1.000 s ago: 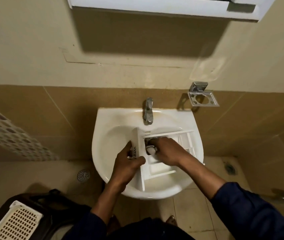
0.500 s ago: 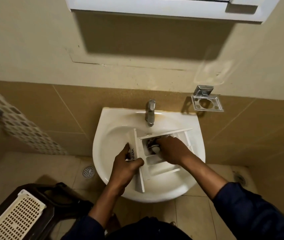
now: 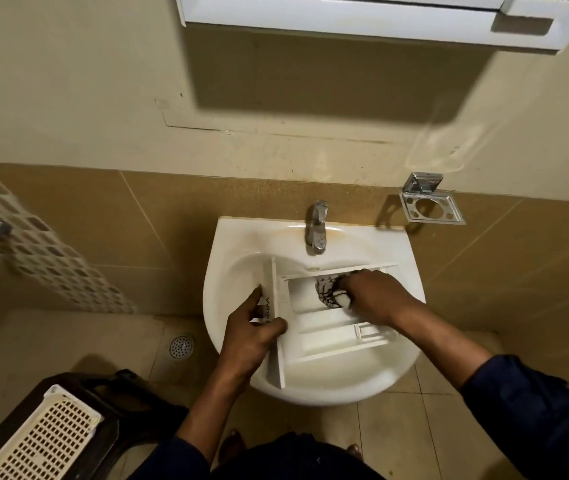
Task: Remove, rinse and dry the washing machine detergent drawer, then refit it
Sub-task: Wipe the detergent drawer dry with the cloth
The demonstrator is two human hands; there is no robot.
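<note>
The white detergent drawer (image 3: 331, 332) lies across the white wash basin (image 3: 231, 261), its front panel to the left and its open compartments facing up. My left hand (image 3: 253, 336) grips the front panel, thumb on the inner side. My right hand (image 3: 376, 296) presses a white cloth with a black pattern (image 3: 328, 292) into the drawer's far compartment. The cloth is partly hidden under my fingers.
A chrome tap (image 3: 317, 227) stands at the basin's back, with no water visible. A metal holder (image 3: 430, 204) is fixed to the tiled wall at the right. A floor drain (image 3: 181, 346) lies left of the basin. A cream perforated basket (image 3: 44, 441) rests on a dark stool at lower left.
My right hand has slid the cloth to the right along the far compartment, exposing more of the cloth. My left hand keeps its grip. The camera has drifted left and tilted slightly.
</note>
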